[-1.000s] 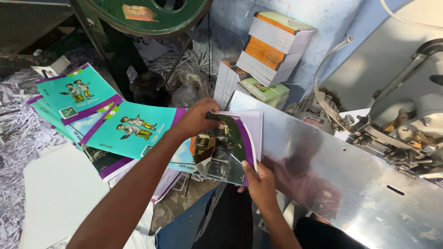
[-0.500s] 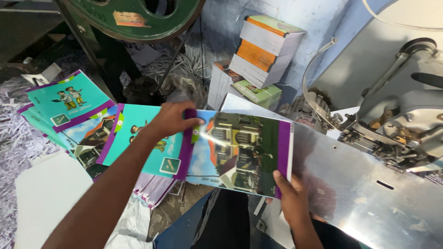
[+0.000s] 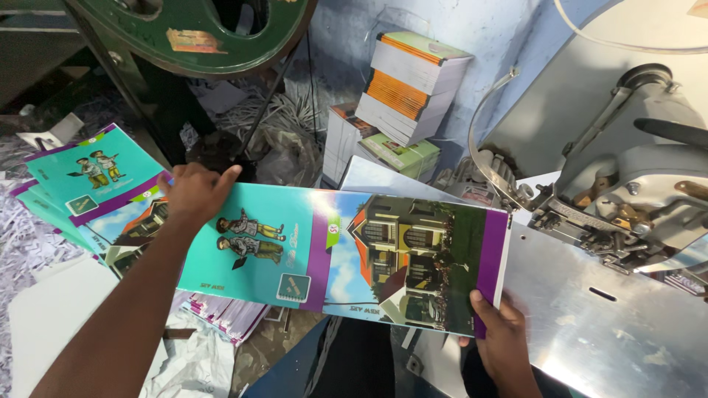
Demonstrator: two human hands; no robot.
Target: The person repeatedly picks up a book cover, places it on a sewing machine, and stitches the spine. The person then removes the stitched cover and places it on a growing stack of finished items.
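Observation:
A notebook (image 3: 346,254) lies spread open, cover up, teal with two cartoon children on one half and a house picture with purple bands on the other. My left hand (image 3: 193,193) presses flat on its left edge. My right hand (image 3: 501,335) grips its lower right corner, thumb on top. The right half rests over the shiny metal table (image 3: 605,332) of a stapling machine (image 3: 634,199). More teal covers of the same kind (image 3: 88,173) lie fanned out at the left.
Stacks of bound books (image 3: 405,88) stand against the blue wall at the back. A green machine wheel (image 3: 199,29) hangs at the top left. Paper shreds (image 3: 18,236) and a white sheet (image 3: 59,324) lie at the lower left.
The notebook has been unfolded from a half-closed state to fully spread. My left hand has slid to its left edge; my right hand has moved right with the lower corner.

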